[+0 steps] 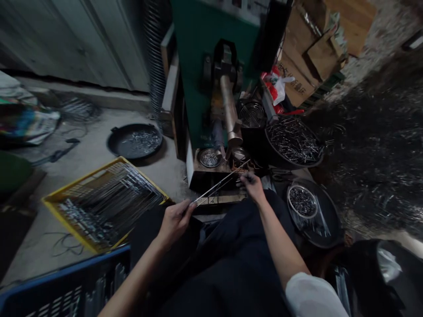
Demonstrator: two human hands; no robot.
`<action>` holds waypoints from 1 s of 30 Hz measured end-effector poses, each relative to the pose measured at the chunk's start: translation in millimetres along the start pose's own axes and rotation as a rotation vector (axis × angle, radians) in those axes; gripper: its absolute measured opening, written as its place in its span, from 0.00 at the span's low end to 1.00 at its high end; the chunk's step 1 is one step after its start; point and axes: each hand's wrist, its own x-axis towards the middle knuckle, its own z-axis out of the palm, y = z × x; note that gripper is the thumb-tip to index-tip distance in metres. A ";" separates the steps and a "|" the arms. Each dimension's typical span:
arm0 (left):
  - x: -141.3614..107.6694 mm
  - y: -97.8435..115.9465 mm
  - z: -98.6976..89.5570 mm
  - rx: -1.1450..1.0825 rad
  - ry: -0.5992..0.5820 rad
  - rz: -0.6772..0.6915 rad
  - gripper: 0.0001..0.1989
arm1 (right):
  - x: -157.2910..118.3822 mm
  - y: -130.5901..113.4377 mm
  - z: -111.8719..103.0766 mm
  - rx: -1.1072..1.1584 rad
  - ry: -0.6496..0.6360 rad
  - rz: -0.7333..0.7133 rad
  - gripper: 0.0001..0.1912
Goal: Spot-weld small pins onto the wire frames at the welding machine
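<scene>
A dim workshop with a grey concrete floor and pale panelled doors at the back. A green machine stands in the middle, with cardboard boxes stacked behind it against a rough wall.

Two bare forearms, uncovered from wrist to past the elbow. Left hand and right hand without gloves, rings or a watch. White short sleeve at the right upper arm, loose and smooth at its hem, without print or marking. No sleeve visible on the left arm within the view. Dark trousers, near black, plain cloth, softly creased across the lap and both thighs.
</scene>
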 end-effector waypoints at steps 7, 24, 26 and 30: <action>-4.3 -8.5 -6.7 -0.017 0.017 0.020 0.17 | 2.7 -1.4 38.2 0.114 0.035 -0.002 0.21; -9.8 -14.6 -10.9 0.001 0.090 0.089 0.15 | -15.4 -32.1 72.5 0.613 0.120 0.107 0.15; -11.1 -13.4 -12.8 0.009 0.103 0.108 0.15 | -16.8 -35.3 75.0 0.621 0.132 0.088 0.15; -12.5 -7.3 -17.2 0.014 0.111 0.135 0.14 | -18.5 -39.9 78.6 0.640 0.146 0.072 0.14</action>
